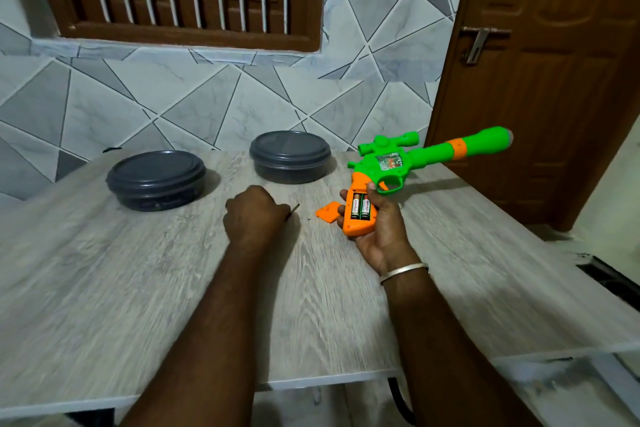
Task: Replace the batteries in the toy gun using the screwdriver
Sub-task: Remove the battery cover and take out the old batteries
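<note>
My right hand [381, 232] grips the orange handle of the green and orange toy gun [398, 163], barrel pointing up and to the right. The handle's compartment is uncovered, and two batteries [360, 206] sit side by side in it. The orange battery cover [327, 211] lies on the table just left of the handle. My left hand [254, 215] is curled into a fist on the table and holds the screwdriver [292, 211], only its thin metal tip poking out to the right.
Two round dark grey lidded containers [156, 180] [291, 156] stand at the back of the wood-grain table [138, 288]. A tiled wall is behind, a brown door at the right. A tiny dark speck, perhaps a screw [309, 219], lies by the cover.
</note>
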`<state>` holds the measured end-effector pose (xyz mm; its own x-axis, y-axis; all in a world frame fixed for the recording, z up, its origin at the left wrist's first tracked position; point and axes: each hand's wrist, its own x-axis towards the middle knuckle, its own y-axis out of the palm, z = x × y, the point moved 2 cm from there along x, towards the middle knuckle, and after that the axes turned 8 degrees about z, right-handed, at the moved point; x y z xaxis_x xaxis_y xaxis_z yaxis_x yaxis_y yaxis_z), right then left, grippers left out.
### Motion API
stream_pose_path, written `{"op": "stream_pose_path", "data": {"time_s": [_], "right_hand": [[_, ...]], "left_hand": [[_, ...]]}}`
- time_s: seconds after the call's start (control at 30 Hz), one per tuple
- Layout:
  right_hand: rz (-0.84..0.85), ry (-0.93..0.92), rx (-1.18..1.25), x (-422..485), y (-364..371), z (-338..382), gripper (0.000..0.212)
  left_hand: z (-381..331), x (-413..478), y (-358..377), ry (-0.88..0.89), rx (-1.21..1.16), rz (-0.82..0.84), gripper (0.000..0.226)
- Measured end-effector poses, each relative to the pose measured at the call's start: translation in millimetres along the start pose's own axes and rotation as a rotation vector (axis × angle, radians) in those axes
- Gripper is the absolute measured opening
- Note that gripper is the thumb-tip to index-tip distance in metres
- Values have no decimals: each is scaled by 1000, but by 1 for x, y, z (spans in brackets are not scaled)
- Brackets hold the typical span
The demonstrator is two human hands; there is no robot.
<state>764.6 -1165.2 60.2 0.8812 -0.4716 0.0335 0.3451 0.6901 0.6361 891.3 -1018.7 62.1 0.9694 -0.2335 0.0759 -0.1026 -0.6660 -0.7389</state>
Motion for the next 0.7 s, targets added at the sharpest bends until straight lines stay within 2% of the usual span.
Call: {"op": "stream_pose_path", "data": {"time_s": [0.1,0.3,0.4,0.47,0.53,0.6,0.7], "right_hand": [[-25,4,-22,1,-2,-1,28],[-4,-1,-9,1,-1,-1,29],[21,8,47,2,-3,-2,29],[23,2,59,2,-3,-2,29],[22,-10,61,1,-3,-1,29],[18,-21,60,1,-3,-2,29],[11,-28,40,1,-3,-2,30]], "left_hand": [[4,5,9,-29,77,53,42],[4,6,10,-2,132,34,36],[1,-2,6,-5,88,-4,27],[-4,-10,-3,41,-10,-122,18],[-14,-19,-10,198,-235,-222,10],[-25,-28,-11,364,-505,-211,8],[-40,-38,-5,508,-751,-73,12]]}}
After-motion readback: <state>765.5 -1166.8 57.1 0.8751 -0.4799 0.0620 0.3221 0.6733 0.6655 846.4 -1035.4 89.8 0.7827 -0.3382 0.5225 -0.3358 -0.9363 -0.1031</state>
